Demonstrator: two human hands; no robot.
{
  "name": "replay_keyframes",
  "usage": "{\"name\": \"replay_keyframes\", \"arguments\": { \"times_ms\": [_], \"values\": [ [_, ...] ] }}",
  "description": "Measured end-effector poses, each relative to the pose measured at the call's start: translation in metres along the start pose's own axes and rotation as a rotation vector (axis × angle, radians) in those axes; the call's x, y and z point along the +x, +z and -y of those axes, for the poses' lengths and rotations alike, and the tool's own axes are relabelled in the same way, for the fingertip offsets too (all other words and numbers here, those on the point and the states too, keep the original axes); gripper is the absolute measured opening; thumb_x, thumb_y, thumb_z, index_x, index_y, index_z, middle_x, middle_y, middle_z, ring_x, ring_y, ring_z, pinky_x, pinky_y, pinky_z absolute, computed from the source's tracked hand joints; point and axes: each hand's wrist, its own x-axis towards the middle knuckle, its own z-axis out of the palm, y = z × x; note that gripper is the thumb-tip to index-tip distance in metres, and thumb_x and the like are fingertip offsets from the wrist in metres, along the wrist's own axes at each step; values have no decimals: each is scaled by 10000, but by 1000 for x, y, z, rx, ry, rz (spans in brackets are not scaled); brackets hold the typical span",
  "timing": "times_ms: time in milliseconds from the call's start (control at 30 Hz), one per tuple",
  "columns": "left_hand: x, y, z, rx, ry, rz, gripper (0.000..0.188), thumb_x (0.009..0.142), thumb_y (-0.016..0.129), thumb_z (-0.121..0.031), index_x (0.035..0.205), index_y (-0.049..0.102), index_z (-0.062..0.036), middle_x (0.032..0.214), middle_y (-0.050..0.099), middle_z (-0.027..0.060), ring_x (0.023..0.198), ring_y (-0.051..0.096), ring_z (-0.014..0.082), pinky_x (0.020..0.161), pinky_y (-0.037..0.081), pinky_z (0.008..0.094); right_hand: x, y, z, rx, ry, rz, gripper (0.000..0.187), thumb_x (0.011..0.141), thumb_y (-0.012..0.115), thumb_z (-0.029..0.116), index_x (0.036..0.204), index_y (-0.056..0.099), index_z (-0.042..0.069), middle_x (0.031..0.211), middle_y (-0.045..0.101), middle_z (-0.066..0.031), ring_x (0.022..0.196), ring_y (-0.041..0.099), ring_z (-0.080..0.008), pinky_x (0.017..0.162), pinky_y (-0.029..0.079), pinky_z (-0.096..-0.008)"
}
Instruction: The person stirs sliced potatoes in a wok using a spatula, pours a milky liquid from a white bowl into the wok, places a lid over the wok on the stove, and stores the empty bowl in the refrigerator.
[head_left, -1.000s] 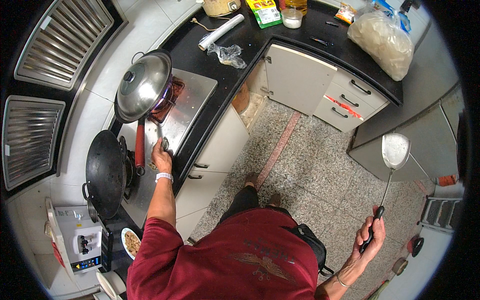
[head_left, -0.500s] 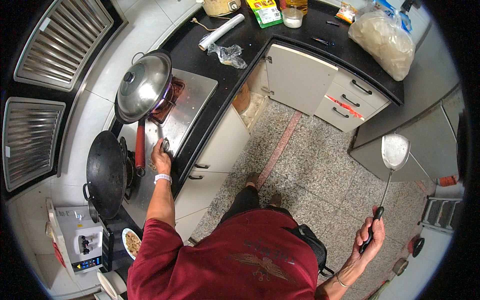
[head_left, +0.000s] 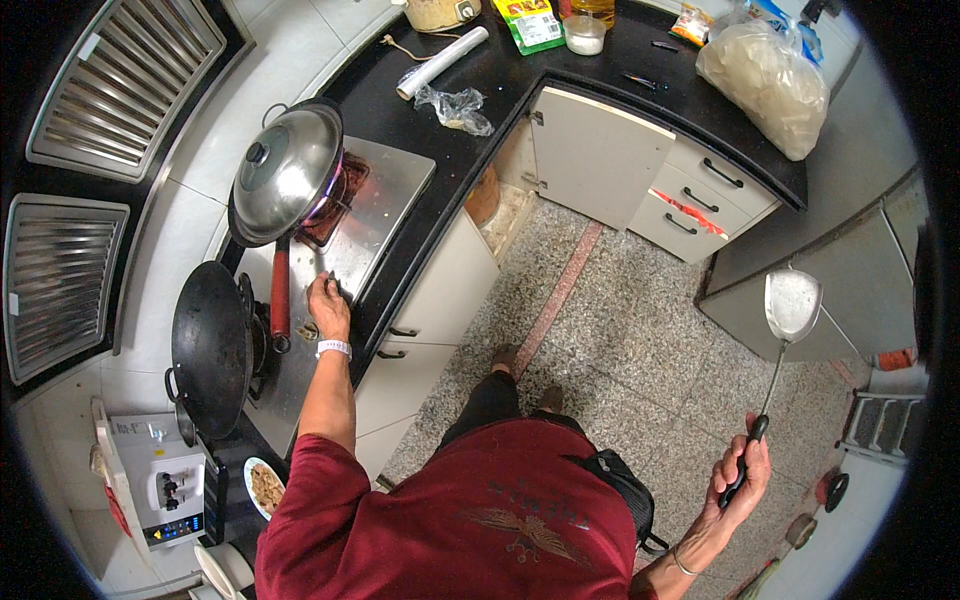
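Observation:
At the front of the steel gas stove (head_left: 392, 205), my left hand (head_left: 328, 312) has its fingers closed around a control knob (head_left: 333, 281), which is mostly hidden by them. Just beyond that hand stands a wok with a red handle (head_left: 281, 290) over a lit burner. A domed steel lid (head_left: 297, 165) covers this wok, and bluish flame shows beneath its edge. Away from the stove on the right, my right hand (head_left: 742, 470) grips a wok spatula by its black handle, its metal blade (head_left: 793, 304) pointing up and away over the floor.
A second black wok (head_left: 209, 350) rests on the near burner. Close to my left elbow are a plate of food (head_left: 251, 468) and a white appliance (head_left: 165, 480). A cabinet door (head_left: 600, 165) stands open at the corner. Plastic film roll (head_left: 443, 62) and a filled bag (head_left: 765, 85) lie on the black counter.
My left hand has turned at the knob, its wrist shifting slightly to the right, and the fingers now cover more of the knob. The spatula in my right hand has hardly moved.

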Motion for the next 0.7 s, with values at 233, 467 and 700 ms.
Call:
{"name": "replay_keyframes", "arguments": {
  "times_ms": [233, 467, 700],
  "values": [
    [3, 5, 16, -78, -29, -12, 194, 893, 506, 36, 1064, 597, 27, 842, 592, 87, 737, 516, 161, 705, 439, 287, -2, 0, -1, -24, -7, -16, 447, 914, 571, 144, 1260, 439, -105, 747, 529, -66, 426, 400, -44, 313, 323, -168],
    [1, -2, 0, -171, 29, 34, 152, 925, 530, -74, 975, 588, 58, 810, 568, 50, 723, 484, 136, 693, 435, 275, -4, 0, -3, -38, -26, 11, 407, 938, 540, 148, 1245, 449, -101, 775, 499, -48, 443, 387, -28, 315, 340, -152],
    [5, -1, 11, -107, 10, 20, 198, 919, 574, -152, 907, 586, 45, 785, 573, 48, 727, 481, 141, 708, 434, 284, -4, 5, -2, -23, 2, -16, 418, 930, 566, 164, 1243, 454, -89, 729, 486, -41, 425, 372, -32, 311, 312, -171]
  ]
}}
